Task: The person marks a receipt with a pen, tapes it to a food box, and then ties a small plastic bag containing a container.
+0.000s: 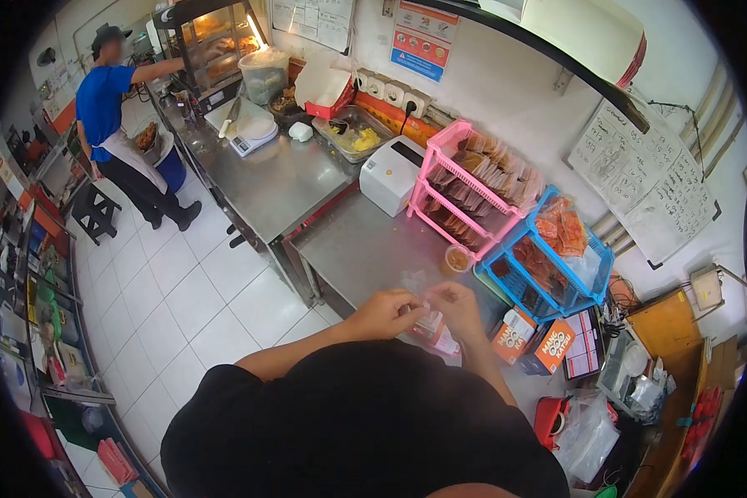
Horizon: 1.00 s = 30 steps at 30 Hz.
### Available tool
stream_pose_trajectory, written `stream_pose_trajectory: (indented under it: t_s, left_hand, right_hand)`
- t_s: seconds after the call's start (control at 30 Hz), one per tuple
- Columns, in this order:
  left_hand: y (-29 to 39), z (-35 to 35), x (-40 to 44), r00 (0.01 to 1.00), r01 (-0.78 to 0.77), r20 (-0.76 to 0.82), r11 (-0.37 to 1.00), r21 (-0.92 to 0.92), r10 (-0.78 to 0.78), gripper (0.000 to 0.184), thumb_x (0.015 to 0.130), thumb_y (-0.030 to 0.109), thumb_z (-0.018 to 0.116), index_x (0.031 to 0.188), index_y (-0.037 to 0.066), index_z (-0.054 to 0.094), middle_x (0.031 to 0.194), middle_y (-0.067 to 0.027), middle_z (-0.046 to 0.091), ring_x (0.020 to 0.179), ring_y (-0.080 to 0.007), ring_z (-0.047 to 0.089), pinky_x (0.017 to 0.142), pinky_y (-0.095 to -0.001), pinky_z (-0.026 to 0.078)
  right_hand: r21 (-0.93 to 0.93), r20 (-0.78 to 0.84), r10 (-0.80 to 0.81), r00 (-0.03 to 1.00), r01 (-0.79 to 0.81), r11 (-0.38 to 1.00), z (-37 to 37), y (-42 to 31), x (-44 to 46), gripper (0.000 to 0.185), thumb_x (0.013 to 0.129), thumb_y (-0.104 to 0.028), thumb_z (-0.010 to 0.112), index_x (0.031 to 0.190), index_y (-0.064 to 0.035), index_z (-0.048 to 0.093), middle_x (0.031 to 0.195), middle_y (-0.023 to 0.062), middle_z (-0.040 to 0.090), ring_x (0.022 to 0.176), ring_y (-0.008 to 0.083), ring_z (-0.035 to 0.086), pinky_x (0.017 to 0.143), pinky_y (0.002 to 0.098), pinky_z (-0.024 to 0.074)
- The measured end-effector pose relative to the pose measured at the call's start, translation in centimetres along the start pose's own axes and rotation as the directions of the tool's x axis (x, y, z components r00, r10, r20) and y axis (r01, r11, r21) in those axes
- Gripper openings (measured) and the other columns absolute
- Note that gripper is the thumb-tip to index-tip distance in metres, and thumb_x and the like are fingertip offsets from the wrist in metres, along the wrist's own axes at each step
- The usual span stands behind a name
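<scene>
My left hand [388,314] and my right hand [456,309] are close together over the near edge of the steel table [340,249]. Fingers and thumb are pinched on each hand, gripping a clear plastic bag [417,280] between them. Below the hands lies a clear packet with pink and white on it [440,336], partly hidden by my fingers and body. A small lidded tub with brown contents [456,260] stands just beyond my right hand.
Stacked pink baskets [452,195] and blue baskets [548,257] hold many sachets. Orange boxes [549,347] sit at right. A white label printer [393,176] and scale [253,137] are farther back. A co-worker in blue [104,108] reaches into a heated display [216,54].
</scene>
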<state>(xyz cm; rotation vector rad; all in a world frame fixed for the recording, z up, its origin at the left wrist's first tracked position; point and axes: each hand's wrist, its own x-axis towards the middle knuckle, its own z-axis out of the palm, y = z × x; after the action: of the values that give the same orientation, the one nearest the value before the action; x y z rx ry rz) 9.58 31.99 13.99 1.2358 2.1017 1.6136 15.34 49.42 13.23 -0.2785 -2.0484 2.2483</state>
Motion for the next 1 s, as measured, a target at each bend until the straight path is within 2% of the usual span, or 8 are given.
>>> stream_pose_trajectory:
  t_s: [0.27, 0.33, 0.53, 0.67, 0.73, 0.83, 0.93, 1.0]
  left_hand:
    - [-0.6, 0.6, 0.3, 0.999, 0.019, 0.028, 1.0, -0.016, -0.019, 0.024, 0.083, 0.024, 0.061, 0.09, 0.001, 0.064, 0.073, -0.012, 0.06, 0.061, -0.0184, 0.055, 0.055, -0.0291, 0.043]
    - [-0.3, 0.9, 0.4, 0.998, 0.062, 0.025, 0.995, -0.076, -0.06, 0.022, 0.083, 0.02, 0.06, 0.084, -0.002, 0.063, 0.071, -0.0145, 0.06, 0.059, -0.0198, 0.055, 0.056, -0.0302, 0.043]
    - [-0.8, 0.9, 0.7, 0.998, 0.054, -0.026, 0.998, -0.038, -0.055, 0.023, 0.084, 0.022, 0.06, 0.082, -0.001, 0.064, 0.069, -0.0144, 0.059, 0.06, -0.0213, 0.056, 0.056, -0.0319, 0.043]
    - [-1.0, 0.8, 0.8, 0.996, 0.081, -0.04, 0.996, -0.047, -0.083, 0.024, 0.084, 0.023, 0.059, 0.082, -0.001, 0.064, 0.068, -0.0143, 0.059, 0.059, -0.0223, 0.056, 0.056, -0.0323, 0.043]
    - [-1.3, 0.8, 0.7, 0.991, 0.12, 0.056, 0.993, 0.023, -0.121, 0.025, 0.085, 0.026, 0.059, 0.086, 0.002, 0.064, 0.073, -0.0132, 0.061, 0.063, -0.0197, 0.056, 0.057, -0.0307, 0.043]
    - [-1.7, 0.9, 0.7, 0.996, 0.063, 0.057, 0.997, 0.036, -0.065, 0.028, 0.086, 0.028, 0.058, 0.087, 0.001, 0.064, 0.071, -0.0125, 0.06, 0.062, -0.0173, 0.056, 0.057, -0.0305, 0.043]
    - [-1.1, 0.8, 0.6, 0.98, 0.176, 0.101, 0.983, -0.056, -0.17, 0.03, 0.087, 0.03, 0.056, 0.088, 0.001, 0.063, 0.07, -0.0113, 0.06, 0.061, -0.0151, 0.055, 0.056, -0.0301, 0.042]
    - [-2.2, 1.2, 0.6, 0.983, 0.16, 0.105, 0.986, -0.054, -0.154, 0.031, 0.087, 0.031, 0.056, 0.088, 0.001, 0.063, 0.069, -0.011, 0.059, 0.062, -0.015, 0.055, 0.057, -0.0301, 0.043]
  right_hand:
    - [0.012, 0.02, -0.061, 0.998, 0.06, 0.998, -0.3, 0.9, 0.0, 0.009, 0.078, -0.002, 0.064, 0.075, -0.004, 0.055, 0.075, 0.0055, 0.062, 0.067, 0.0092, 0.057, 0.061, 0.0223, 0.0448]
    - [-0.11, 0.015, 0.012, 1.0, -0.011, 0.994, -0.7, 0.9, -0.1, 0.007, 0.079, -0.002, 0.063, 0.084, -0.002, 0.058, 0.079, 0.0067, 0.064, 0.069, 0.0102, 0.058, 0.063, 0.0236, 0.0466]
    - [-0.023, 0.056, 0.038, 0.998, -0.037, 0.999, -0.9, -0.4, -0.6, 0.02, 0.082, 0.001, 0.059, 0.101, 0.0041, 0.055, 0.089, 0.012, 0.065, 0.079, 0.0131, 0.062, 0.07, 0.0242, 0.0507]
    - [-0.046, 0.063, 0.015, 0.998, -0.012, 0.999, -1.2, -0.3, -0.5, 0.017, 0.082, 0.002, 0.059, 0.098, 0.0041, 0.056, 0.089, 0.0124, 0.065, 0.077, 0.0131, 0.062, 0.069, 0.024, 0.0507]
    - [-0.118, 0.07, 0.052, 0.996, -0.044, 0.992, -1.6, 0.1, -0.3, 0.016, 0.079, 0.002, 0.062, 0.094, 0.0029, 0.057, 0.085, 0.0107, 0.065, 0.074, 0.0122, 0.062, 0.067, 0.0235, 0.0504]
    - [-0.216, 0.024, 0.051, 0.998, -0.045, 0.975, -1.3, -0.2, -0.2, 0.016, 0.075, 0.003, 0.066, 0.088, 0.0014, 0.057, 0.08, 0.0082, 0.065, 0.071, 0.0109, 0.062, 0.065, 0.0222, 0.0494]
    - [-0.158, 0.005, 0.033, 0.999, -0.032, 0.987, -0.5, -0.6, -0.4, 0.016, 0.072, 0.003, 0.065, 0.086, 0.0023, 0.058, 0.077, 0.007, 0.063, 0.07, 0.0119, 0.06, 0.064, 0.0241, 0.048]
    - [-0.16, 0.004, 0.027, 1.0, -0.026, 0.987, -0.7, 0.2, -0.2, 0.016, 0.072, 0.003, 0.065, 0.087, 0.0025, 0.058, 0.077, 0.0067, 0.063, 0.07, 0.0119, 0.06, 0.064, 0.024, 0.0478]
